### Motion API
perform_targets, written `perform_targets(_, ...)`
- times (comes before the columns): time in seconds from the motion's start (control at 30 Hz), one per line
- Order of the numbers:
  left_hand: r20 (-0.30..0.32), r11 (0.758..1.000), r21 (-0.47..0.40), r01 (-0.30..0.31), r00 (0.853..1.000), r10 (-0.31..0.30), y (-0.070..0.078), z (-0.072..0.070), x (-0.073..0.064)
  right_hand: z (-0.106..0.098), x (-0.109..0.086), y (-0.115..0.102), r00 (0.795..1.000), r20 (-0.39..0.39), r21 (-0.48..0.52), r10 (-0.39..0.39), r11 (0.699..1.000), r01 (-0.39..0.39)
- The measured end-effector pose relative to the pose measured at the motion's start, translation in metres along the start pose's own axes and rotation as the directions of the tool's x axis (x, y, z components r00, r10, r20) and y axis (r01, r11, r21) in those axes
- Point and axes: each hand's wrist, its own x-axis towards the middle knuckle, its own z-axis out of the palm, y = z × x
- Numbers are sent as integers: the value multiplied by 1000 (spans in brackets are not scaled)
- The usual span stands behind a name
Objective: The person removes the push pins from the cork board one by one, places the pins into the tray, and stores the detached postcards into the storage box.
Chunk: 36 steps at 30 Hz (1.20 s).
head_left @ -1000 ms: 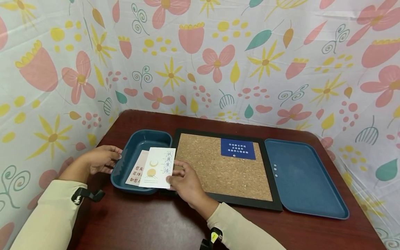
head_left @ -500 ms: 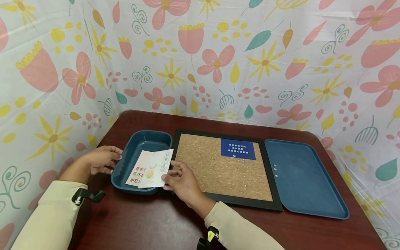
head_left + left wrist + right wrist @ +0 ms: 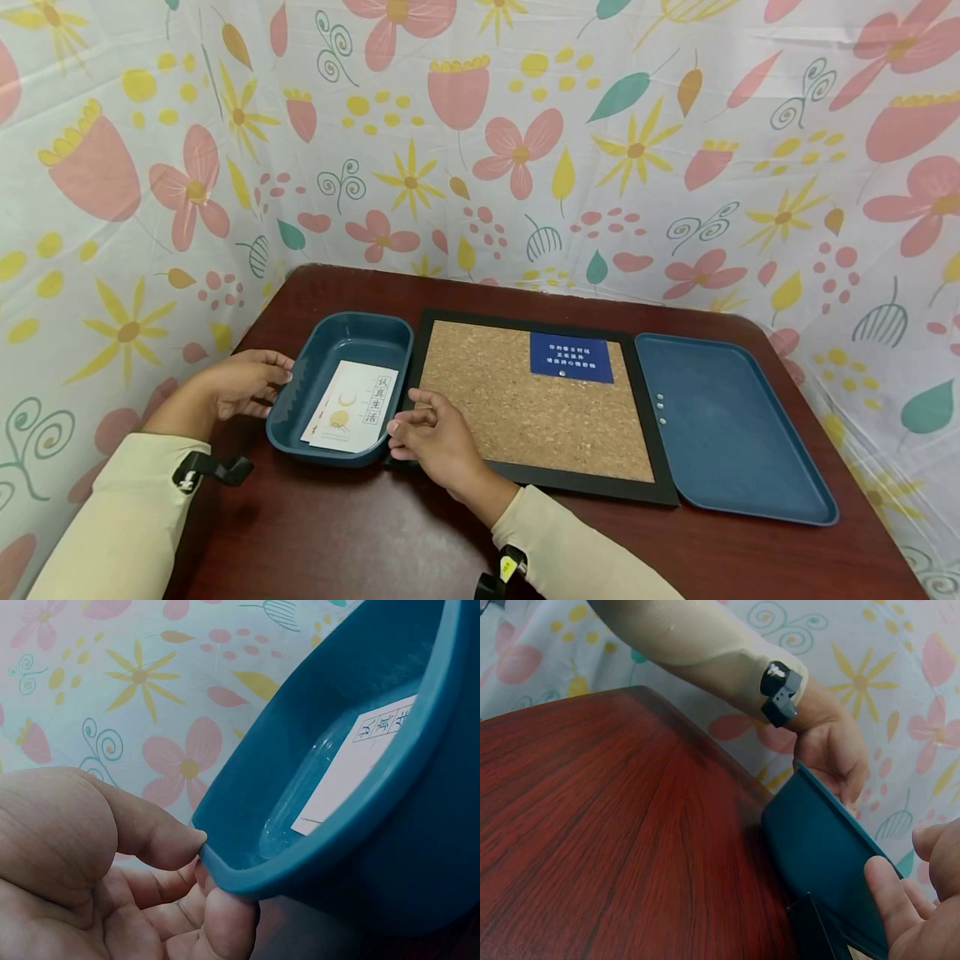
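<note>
A white card [image 3: 360, 412] with Chinese characters, a crescent and a yellow disc lies in the deep blue bin [image 3: 339, 323]. It almost covers another card, whose left edge with red characters peeks out. My left hand [image 3: 246, 385] pinches the bin's left rim; the left wrist view shows the thumb [image 3: 169, 836] over the edge and fingers beneath. Just off the bin's right side, my right hand [image 3: 438, 437] hovers over the corkboard's near left corner with loosely bent fingers and holds nothing. The right wrist view shows its fingers [image 3: 889, 892] beside the bin wall.
Right of the bin lies a black-framed corkboard [image 3: 495, 400], with a blue card [image 3: 572, 357] pinned near its top right. A flat blue tray [image 3: 738, 425] is farther right, with several small silver pins [image 3: 661, 407] at its left edge. Floral cloth [image 3: 517, 150] surrounds the table [image 3: 337, 533].
The white card has left my right hand and dropped into the bin, over the red-lettered card. My right hand has shifted slightly left. The left hand stays at the rim.
</note>
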Motion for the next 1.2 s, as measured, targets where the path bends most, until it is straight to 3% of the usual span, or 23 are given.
perform_targets(0.53,-15,999,34,10,1000,-10,4,2,-2,-8,-1,3,1000,2,-34,-18,999,18)
perform_targets(0.8,-65,990,143,2,998,8,7,7,-6,-15,-2,4,1000,-5,-66,-21,998,20)
perform_targets(1.0,-157,947,322,-3,986,56,12,16,-8,-21,1,4,999,-10,-89,-43,995,42)
perform_targets(1.2,-238,885,466,-20,960,147,19,23,-9,-29,3,3,998,-21,-127,-61,990,58)
